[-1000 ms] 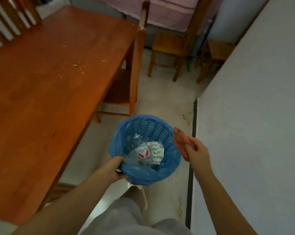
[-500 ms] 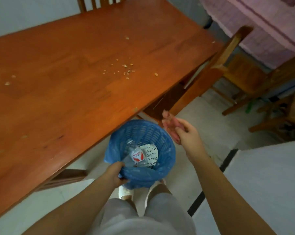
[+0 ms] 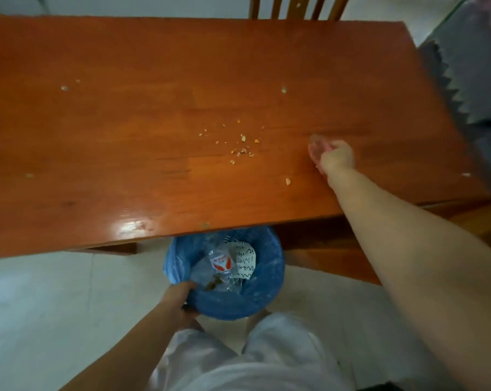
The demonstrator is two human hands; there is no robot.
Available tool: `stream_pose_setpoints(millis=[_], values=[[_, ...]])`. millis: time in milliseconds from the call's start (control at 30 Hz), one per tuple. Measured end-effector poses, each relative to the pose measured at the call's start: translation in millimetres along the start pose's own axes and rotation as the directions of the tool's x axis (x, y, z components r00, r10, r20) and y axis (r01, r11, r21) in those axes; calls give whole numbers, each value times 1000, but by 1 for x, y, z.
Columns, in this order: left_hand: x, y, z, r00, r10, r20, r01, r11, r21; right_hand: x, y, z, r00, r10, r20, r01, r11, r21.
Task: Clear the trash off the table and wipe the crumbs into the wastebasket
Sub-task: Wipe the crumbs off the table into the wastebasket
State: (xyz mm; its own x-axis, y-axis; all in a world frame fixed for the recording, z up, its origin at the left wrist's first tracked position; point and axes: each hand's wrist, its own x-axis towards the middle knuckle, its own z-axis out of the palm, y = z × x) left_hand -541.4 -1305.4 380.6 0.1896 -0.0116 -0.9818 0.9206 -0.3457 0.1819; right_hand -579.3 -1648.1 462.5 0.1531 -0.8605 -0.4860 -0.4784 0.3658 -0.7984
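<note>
A blue wastebasket [image 3: 269, 277] sits just under the near edge of the wooden table [image 3: 125, 122], its far rim hidden by the tabletop. Inside lie a clear plastic bottle [image 3: 220, 266] with a red and white label and a white patterned wrapper [image 3: 244, 261]. My left hand [image 3: 179, 299] grips the basket's near left rim. A patch of crumbs [image 3: 238, 145] is scattered on the table's middle, with stray bits further out. My right hand [image 3: 330, 155] is stretched over the table to the right of the crumbs, fingers loosely curved, holding nothing.
A wooden chair back [image 3: 295, 7] stands behind the table's far edge. A grey cushion or sofa [image 3: 475, 80] is at the right end. More wooden furniture [image 3: 337, 258] sits low under the table at the right. Pale tile floor [image 3: 55, 306] lies to the left.
My view has turned toward the table. The basket has moved under the table's near edge in my left hand. My right hand has risen from beside the basket out over the tabletop.
</note>
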Motion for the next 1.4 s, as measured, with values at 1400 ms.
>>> stream_pose_setpoints(millis=[1400], values=[[-21,6,47,992,-53,-111,5,920,-391,31,-14,93,521,-303,798,800,500,-332]])
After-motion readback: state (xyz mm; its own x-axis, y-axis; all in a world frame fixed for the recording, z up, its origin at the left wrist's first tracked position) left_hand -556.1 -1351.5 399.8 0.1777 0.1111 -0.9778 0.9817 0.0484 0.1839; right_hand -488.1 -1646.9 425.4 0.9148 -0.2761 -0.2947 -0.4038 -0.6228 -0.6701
